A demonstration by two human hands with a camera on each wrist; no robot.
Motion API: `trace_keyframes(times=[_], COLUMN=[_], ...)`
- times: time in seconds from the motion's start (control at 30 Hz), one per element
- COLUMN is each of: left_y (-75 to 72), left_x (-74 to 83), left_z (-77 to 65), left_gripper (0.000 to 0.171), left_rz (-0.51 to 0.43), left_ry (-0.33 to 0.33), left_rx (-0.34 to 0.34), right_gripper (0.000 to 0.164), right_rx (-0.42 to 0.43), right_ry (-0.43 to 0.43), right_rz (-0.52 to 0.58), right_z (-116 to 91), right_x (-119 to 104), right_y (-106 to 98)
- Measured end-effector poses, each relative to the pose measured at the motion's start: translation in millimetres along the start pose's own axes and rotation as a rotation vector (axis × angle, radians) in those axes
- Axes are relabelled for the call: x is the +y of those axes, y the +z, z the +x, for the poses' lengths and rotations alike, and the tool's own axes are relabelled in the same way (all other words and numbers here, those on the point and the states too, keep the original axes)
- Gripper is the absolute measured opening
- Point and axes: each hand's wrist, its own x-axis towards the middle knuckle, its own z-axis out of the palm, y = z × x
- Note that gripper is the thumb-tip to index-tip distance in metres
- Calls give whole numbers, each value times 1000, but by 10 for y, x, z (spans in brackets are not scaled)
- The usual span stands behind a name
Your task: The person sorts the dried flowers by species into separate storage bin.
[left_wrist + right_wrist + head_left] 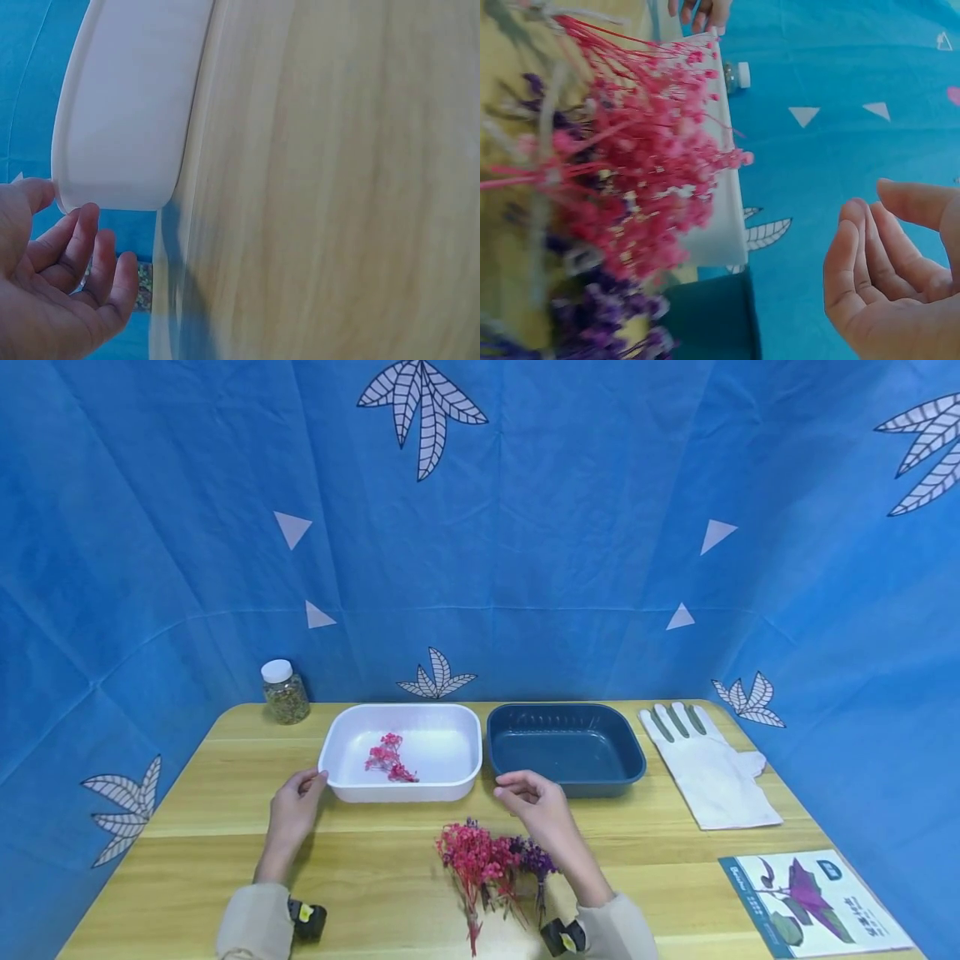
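Observation:
At the left end of the white tray [438,792], my left hand [294,808] pinches the rim between thumb and fingertips; in the left wrist view the thumb and forefinger [56,244] meet the tray's corner. A small sprig of pink dried flowers [390,760] lies inside that tray. My right hand [542,810] hovers in front of the dark blue tray [570,747], fingers loosely bent with nothing between them. Below it on the table are bunches of pink dried flowers [474,860] and purple dried flowers [534,860], the purple partly covered by my right arm.
A white-capped glass jar [287,697] of dried greenish bits stands at the back left. White gloves [712,772] lie to the right of the dark tray, and a printed flower packet [813,902] is at the front right. Blue cloth [487,543] hangs around the wooden table [375,877].

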Motion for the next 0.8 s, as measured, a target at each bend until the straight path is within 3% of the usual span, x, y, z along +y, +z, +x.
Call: trace_keyframes(times=[0.3, 0.6, 0.8], left_y=[2, -1, 5], left_x=[-15, -14, -16], left_z=[8, -1, 0], left_gripper=[55, 57, 56], left_rz=[-5, -6, -12], left_ry=[2, 2, 3], left_rx=[4, 0, -2], right_gripper=[22, 24, 25], right_rx=[83, 87, 62], right_ry=[40, 93, 121], right_rz=[-44, -40, -97], right_z=[-218, -378, -484], right_x=[167, 290, 395], right_y=[-64, -57, -42])
